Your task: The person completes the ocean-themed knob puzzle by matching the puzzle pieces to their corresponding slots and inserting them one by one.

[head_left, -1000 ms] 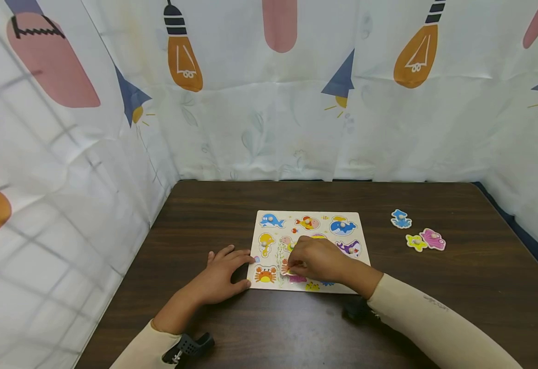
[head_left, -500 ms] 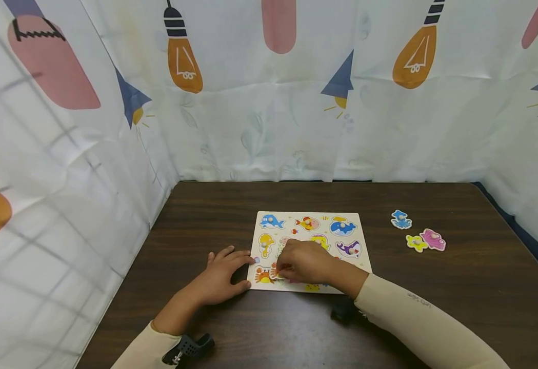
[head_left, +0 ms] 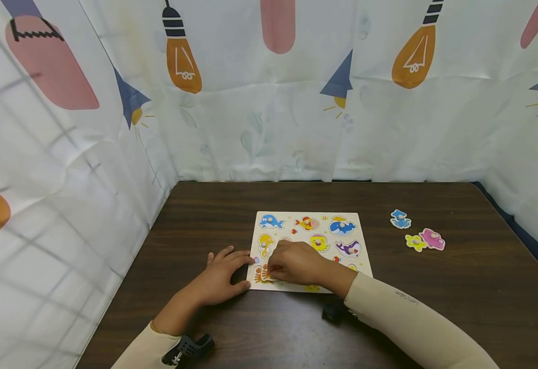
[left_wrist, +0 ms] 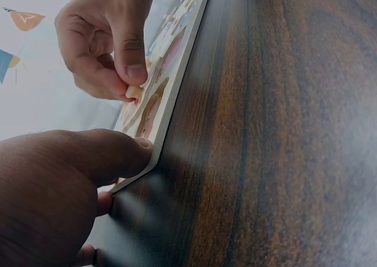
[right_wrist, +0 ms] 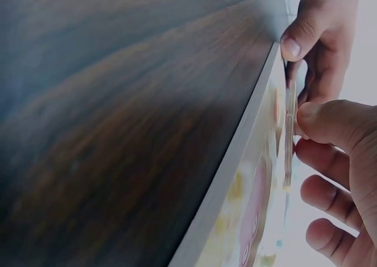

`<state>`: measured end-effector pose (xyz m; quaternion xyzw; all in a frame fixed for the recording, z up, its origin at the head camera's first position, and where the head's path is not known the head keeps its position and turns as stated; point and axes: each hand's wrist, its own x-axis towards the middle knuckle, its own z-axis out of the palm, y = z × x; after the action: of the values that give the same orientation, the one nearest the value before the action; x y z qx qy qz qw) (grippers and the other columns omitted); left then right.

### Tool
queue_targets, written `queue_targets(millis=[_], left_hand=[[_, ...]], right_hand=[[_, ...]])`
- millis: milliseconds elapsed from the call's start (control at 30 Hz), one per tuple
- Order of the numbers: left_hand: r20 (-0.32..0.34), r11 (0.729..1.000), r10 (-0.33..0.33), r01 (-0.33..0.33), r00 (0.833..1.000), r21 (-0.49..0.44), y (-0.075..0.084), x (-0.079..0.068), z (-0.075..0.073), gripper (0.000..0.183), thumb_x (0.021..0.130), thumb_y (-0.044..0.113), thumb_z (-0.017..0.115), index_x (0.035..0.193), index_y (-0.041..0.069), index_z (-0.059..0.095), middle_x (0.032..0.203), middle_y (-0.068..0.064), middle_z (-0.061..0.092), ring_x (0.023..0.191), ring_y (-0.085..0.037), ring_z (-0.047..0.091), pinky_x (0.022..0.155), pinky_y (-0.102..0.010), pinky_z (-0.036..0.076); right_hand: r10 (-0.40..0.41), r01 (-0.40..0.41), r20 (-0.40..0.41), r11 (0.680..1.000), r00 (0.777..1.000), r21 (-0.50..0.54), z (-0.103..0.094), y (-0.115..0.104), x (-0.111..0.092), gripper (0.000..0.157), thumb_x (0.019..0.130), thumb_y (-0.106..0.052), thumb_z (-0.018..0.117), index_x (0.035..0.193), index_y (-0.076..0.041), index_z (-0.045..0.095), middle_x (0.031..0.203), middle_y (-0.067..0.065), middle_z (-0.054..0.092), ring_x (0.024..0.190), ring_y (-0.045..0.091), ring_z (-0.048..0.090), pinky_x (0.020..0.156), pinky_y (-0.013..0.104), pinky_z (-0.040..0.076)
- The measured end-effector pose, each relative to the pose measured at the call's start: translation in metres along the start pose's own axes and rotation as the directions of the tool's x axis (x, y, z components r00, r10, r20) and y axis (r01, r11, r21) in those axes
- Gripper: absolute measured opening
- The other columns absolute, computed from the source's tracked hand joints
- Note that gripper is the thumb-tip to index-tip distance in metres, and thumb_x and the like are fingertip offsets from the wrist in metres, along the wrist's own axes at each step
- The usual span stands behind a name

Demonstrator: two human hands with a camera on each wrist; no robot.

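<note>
A white peg puzzle board with sea-animal pictures lies on the table. My right hand pinches an orange crab piece by its small knob, between thumb and fingertips. Over the board's near left corner, this piece partly overlaps a crab picture. In the right wrist view the crab piece stands slightly off the board's face, seen edge-on. My left hand is spread at the board's left edge, its fingers and thumb touching it. My right hand hides part of the middle pictures.
Loose pieces lie on the table right of the board: a blue one, a yellow star and a pink one, the last two touching. A printed white curtain hangs behind the dark wooden table.
My right hand has moved left across the board with the crab piece, from beside the crab picture to partly over it. My left hand has stayed in place.
</note>
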<state>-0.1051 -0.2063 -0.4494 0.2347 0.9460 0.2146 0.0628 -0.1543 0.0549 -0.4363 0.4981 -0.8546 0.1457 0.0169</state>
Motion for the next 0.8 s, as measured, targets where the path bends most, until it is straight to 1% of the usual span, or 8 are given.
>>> queue_targets(millis=[300, 433, 633, 800], left_hand=[[-0.001, 1.000, 0.004, -0.004, 1.000, 0.000, -0.001, 0.000, 0.000, 0.045, 0.094, 0.032, 0.075, 0.137, 0.023, 0.063, 0.153, -0.003, 0.050, 0.146, -0.047, 0.030, 0.103, -0.084, 0.013], [0.000, 1.000, 0.007, -0.007, 1.000, -0.001, -0.002, 0.000, 0.001, 0.045, 0.094, 0.032, 0.075, 0.137, 0.024, 0.062, 0.153, -0.002, 0.050, 0.147, -0.047, 0.030, 0.103, -0.085, 0.012], [0.004, 1.000, 0.010, -0.010, 1.000, -0.002, -0.002, 0.000, 0.001, 0.046, 0.095, 0.033, 0.075, 0.138, 0.024, 0.062, 0.154, -0.002, 0.049, 0.147, -0.046, 0.029, 0.104, -0.084, 0.012], [0.004, 1.000, 0.008, -0.008, 1.000, -0.001, -0.001, 0.000, 0.000, 0.046, 0.095, 0.033, 0.075, 0.138, 0.023, 0.062, 0.154, -0.003, 0.049, 0.147, -0.046, 0.029, 0.103, -0.084, 0.012]], right_hand=[[0.013, -0.013, 0.016, 1.000, 1.000, -0.023, 0.003, -0.007, 0.009, 0.004, 0.093, -0.027, 0.076, 0.090, -0.029, 0.077, 0.079, -0.020, 0.060, 0.084, 0.004, 0.053, 0.063, 0.019, 0.040], [0.022, -0.021, 0.018, 0.999, 1.000, -0.037, 0.006, -0.009, 0.013, 0.004, 0.092, -0.029, 0.077, 0.088, -0.030, 0.076, 0.078, -0.021, 0.057, 0.082, 0.002, 0.052, 0.061, 0.019, 0.040], [0.058, -0.056, 0.044, 0.998, 0.997, -0.039, 0.009, -0.011, 0.017, 0.005, 0.092, -0.031, 0.077, 0.088, -0.031, 0.075, 0.079, -0.022, 0.058, 0.081, 0.001, 0.052, 0.059, 0.020, 0.041], [0.062, -0.061, 0.053, 0.998, 0.997, -0.029, 0.010, -0.012, 0.019, 0.005, 0.093, -0.031, 0.077, 0.088, -0.030, 0.075, 0.079, -0.021, 0.058, 0.082, 0.001, 0.052, 0.060, 0.020, 0.041]])
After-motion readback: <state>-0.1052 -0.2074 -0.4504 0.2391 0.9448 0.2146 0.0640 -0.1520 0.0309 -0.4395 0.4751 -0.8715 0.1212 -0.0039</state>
